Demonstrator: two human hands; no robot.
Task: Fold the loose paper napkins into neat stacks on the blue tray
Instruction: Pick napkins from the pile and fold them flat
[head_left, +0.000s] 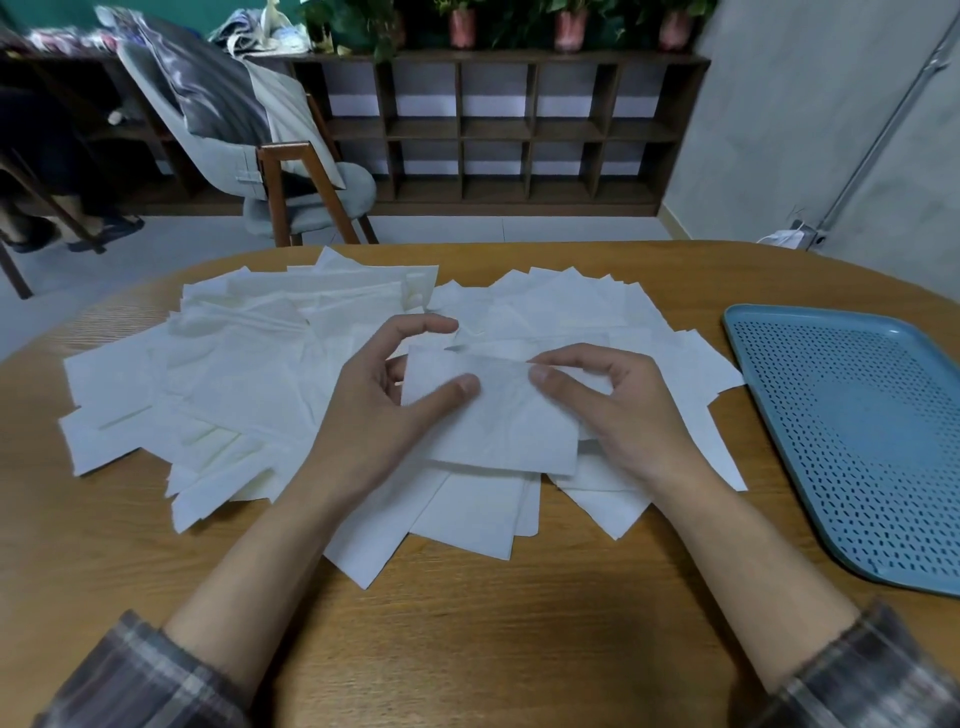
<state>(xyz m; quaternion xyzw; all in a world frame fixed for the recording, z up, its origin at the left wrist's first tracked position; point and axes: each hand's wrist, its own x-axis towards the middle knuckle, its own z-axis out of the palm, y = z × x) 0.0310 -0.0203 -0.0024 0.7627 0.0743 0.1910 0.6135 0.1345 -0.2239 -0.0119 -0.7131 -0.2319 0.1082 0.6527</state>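
The left forearm (249, 545) comes in from 7 o'clock and the right forearm (753, 551) from 5 o'clock, meeting near centre. The left grip (384, 400) pinches a folded napkin (498, 426) at its 9 o'clock edge, thumb on top and index finger arched. The right grip (618, 410) pinches its 2 o'clock corner between thumb and forefinger.

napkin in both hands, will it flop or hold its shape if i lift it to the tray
Probably floppy: the napkin is thin, creased paper, pinched by left hand and right hand. Likely light, so it may slide or unfold on the blue tray.
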